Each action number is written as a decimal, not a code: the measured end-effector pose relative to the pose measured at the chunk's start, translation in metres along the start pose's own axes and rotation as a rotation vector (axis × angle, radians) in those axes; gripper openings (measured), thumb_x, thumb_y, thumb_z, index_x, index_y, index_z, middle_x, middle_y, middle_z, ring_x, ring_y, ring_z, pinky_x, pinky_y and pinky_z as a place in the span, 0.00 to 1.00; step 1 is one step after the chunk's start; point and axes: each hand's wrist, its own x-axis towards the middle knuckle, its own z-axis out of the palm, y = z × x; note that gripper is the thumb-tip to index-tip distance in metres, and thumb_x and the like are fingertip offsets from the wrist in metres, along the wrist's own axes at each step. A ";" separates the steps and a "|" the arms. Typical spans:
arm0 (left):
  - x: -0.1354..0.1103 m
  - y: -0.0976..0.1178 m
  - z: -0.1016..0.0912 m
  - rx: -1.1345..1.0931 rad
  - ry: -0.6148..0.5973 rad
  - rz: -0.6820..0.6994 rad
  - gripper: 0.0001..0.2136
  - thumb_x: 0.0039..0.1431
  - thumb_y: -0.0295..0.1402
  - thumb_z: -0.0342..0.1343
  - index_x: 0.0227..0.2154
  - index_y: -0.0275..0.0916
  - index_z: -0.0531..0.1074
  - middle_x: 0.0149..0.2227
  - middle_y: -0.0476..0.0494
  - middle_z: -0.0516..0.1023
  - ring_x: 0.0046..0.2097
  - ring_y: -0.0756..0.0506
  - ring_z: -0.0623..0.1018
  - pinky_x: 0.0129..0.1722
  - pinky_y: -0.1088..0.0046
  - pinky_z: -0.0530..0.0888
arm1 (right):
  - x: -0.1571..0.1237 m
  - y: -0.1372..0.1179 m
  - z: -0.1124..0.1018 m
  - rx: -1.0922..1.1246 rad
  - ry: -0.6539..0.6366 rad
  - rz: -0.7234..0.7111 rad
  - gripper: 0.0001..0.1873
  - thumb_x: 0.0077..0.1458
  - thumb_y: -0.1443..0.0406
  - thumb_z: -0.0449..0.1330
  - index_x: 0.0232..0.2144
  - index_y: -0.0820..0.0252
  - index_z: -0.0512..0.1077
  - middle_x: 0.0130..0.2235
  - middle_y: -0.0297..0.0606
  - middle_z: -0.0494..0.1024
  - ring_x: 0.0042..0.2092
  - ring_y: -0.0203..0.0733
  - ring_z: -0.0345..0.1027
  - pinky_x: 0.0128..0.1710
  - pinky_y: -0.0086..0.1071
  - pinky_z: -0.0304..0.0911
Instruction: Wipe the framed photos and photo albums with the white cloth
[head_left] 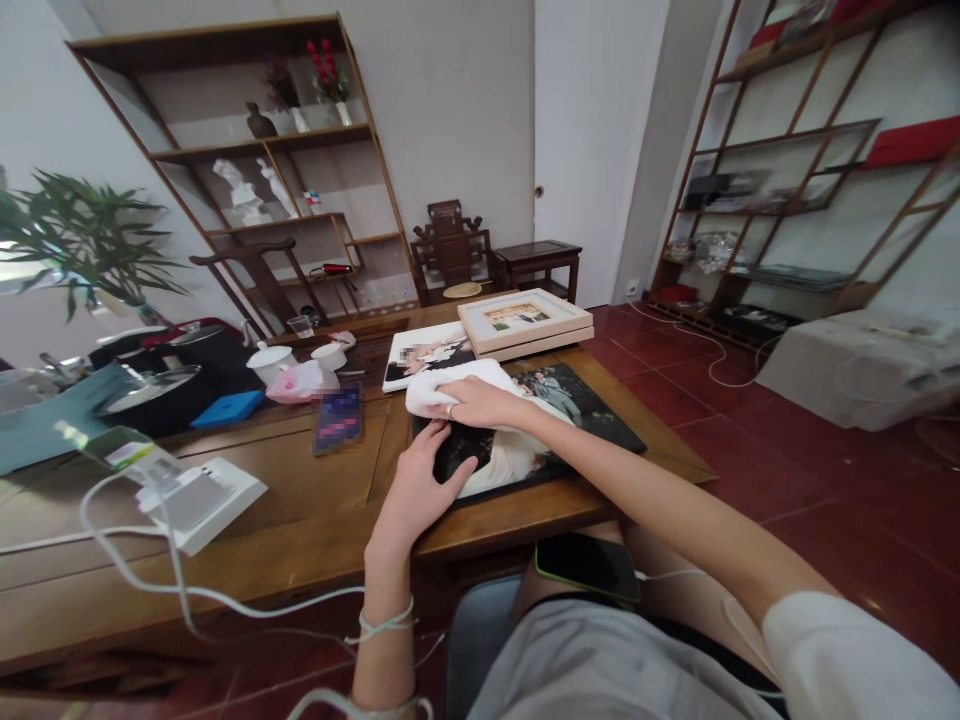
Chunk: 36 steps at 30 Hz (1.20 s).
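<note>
A large dark photo panel [604, 425] with people in light clothes printed on it lies flat near the table's front edge. On its upper left part is a folded white cloth [491, 372], with my right hand [480, 402] closed on it and pressing it down. My left hand [424, 480] rests at the panel's left edge, fingers spread and thumb over the picture. Behind the cloth lie a smaller white-edged photo panel [397, 370] and a stack of light wooden picture frames [480, 322].
On the wooden table [300, 520] to the left are a white box [240, 490] with cables, a blurred card [337, 425], a blue box [227, 409], cups and a black pot [165, 400]. A phone [589, 567] lies on my lap. Behind stand a chair [448, 245] and shelves.
</note>
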 end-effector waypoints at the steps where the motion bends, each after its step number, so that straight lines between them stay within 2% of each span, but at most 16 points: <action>1: 0.000 0.000 0.000 -0.006 -0.003 0.002 0.25 0.55 0.44 0.54 0.51 0.32 0.69 0.57 0.31 0.68 0.59 0.37 0.68 0.60 0.57 0.63 | -0.004 0.002 0.001 -0.007 0.000 0.001 0.15 0.62 0.61 0.50 0.43 0.60 0.73 0.48 0.41 0.77 0.46 0.46 0.69 0.43 0.33 0.60; 5: -0.001 0.003 -0.001 -0.047 -0.010 -0.019 0.23 0.57 0.43 0.52 0.51 0.33 0.68 0.59 0.33 0.66 0.60 0.39 0.66 0.61 0.58 0.61 | -0.040 0.019 -0.004 -0.067 0.013 0.064 0.16 0.61 0.63 0.50 0.46 0.60 0.72 0.51 0.43 0.74 0.52 0.50 0.65 0.50 0.38 0.57; 9: 0.001 0.001 0.001 -0.104 -0.005 -0.048 0.19 0.62 0.36 0.45 0.52 0.34 0.68 0.60 0.36 0.66 0.62 0.42 0.63 0.62 0.58 0.59 | -0.082 0.046 -0.018 -0.139 0.046 0.199 0.18 0.62 0.61 0.48 0.49 0.61 0.70 0.53 0.45 0.73 0.54 0.53 0.63 0.53 0.43 0.55; 12: 0.001 -0.002 0.002 -0.117 -0.006 -0.059 0.19 0.62 0.31 0.43 0.54 0.34 0.66 0.60 0.35 0.65 0.63 0.43 0.62 0.63 0.59 0.57 | -0.104 0.066 -0.029 -0.187 0.068 0.284 0.18 0.62 0.61 0.47 0.47 0.62 0.71 0.50 0.47 0.74 0.54 0.54 0.63 0.52 0.44 0.57; 15: 0.002 -0.005 0.003 -0.113 0.004 -0.092 0.20 0.62 0.31 0.42 0.55 0.31 0.65 0.61 0.33 0.62 0.64 0.42 0.60 0.64 0.59 0.56 | -0.120 0.076 -0.032 -0.232 0.077 0.325 0.16 0.60 0.61 0.49 0.43 0.61 0.72 0.47 0.46 0.75 0.54 0.55 0.63 0.52 0.45 0.57; 18: 0.002 -0.006 0.004 -0.116 0.014 -0.112 0.20 0.63 0.32 0.41 0.54 0.30 0.67 0.61 0.33 0.62 0.64 0.43 0.60 0.64 0.59 0.55 | -0.138 0.067 -0.028 -0.282 0.080 0.316 0.14 0.58 0.63 0.50 0.41 0.60 0.73 0.47 0.48 0.75 0.56 0.57 0.61 0.54 0.48 0.57; 21: 0.003 -0.006 0.005 -0.117 0.006 -0.109 0.21 0.62 0.31 0.41 0.54 0.29 0.67 0.61 0.32 0.63 0.64 0.42 0.60 0.64 0.60 0.55 | -0.164 0.040 -0.024 -0.284 0.090 0.234 0.13 0.56 0.66 0.50 0.39 0.59 0.74 0.53 0.47 0.71 0.59 0.56 0.57 0.57 0.51 0.54; 24: 0.003 -0.004 0.004 -0.099 -0.009 -0.105 0.21 0.62 0.31 0.41 0.54 0.29 0.66 0.62 0.33 0.62 0.64 0.42 0.59 0.64 0.58 0.55 | -0.194 0.010 -0.027 -0.237 0.037 0.154 0.12 0.52 0.70 0.51 0.33 0.55 0.73 0.60 0.40 0.64 0.63 0.52 0.51 0.61 0.51 0.48; 27: 0.003 -0.003 0.004 -0.087 -0.009 -0.098 0.21 0.62 0.31 0.41 0.54 0.29 0.66 0.62 0.33 0.62 0.64 0.42 0.59 0.64 0.59 0.55 | -0.218 -0.007 -0.033 -0.187 -0.038 0.152 0.11 0.47 0.72 0.51 0.27 0.52 0.70 0.62 0.30 0.60 0.64 0.49 0.47 0.61 0.48 0.49; 29: 0.002 -0.003 0.003 -0.084 -0.003 -0.096 0.21 0.62 0.31 0.41 0.54 0.29 0.66 0.61 0.33 0.62 0.64 0.42 0.60 0.64 0.59 0.55 | -0.223 -0.008 -0.038 -0.166 -0.070 0.172 0.12 0.44 0.74 0.51 0.25 0.52 0.69 0.62 0.29 0.60 0.64 0.49 0.48 0.60 0.47 0.51; 31: 0.002 -0.003 0.003 -0.085 -0.002 -0.097 0.21 0.62 0.31 0.42 0.54 0.28 0.67 0.61 0.32 0.63 0.64 0.42 0.60 0.64 0.60 0.55 | -0.218 -0.001 -0.041 -0.156 -0.082 0.211 0.12 0.43 0.73 0.51 0.27 0.52 0.69 0.59 0.34 0.65 0.61 0.51 0.54 0.55 0.45 0.57; 34: 0.002 -0.003 0.002 -0.081 -0.010 -0.093 0.20 0.61 0.30 0.42 0.54 0.28 0.67 0.61 0.32 0.63 0.64 0.42 0.59 0.64 0.60 0.55 | -0.198 0.017 -0.045 -0.177 -0.076 0.257 0.10 0.46 0.69 0.50 0.28 0.55 0.70 0.47 0.44 0.75 0.48 0.52 0.67 0.44 0.42 0.61; 36: 0.002 -0.003 0.002 -0.072 -0.015 -0.088 0.20 0.62 0.30 0.41 0.54 0.28 0.66 0.61 0.33 0.62 0.64 0.42 0.59 0.64 0.60 0.55 | -0.181 0.033 -0.047 -0.215 -0.056 0.248 0.08 0.48 0.66 0.51 0.26 0.57 0.70 0.37 0.44 0.76 0.40 0.50 0.68 0.39 0.39 0.60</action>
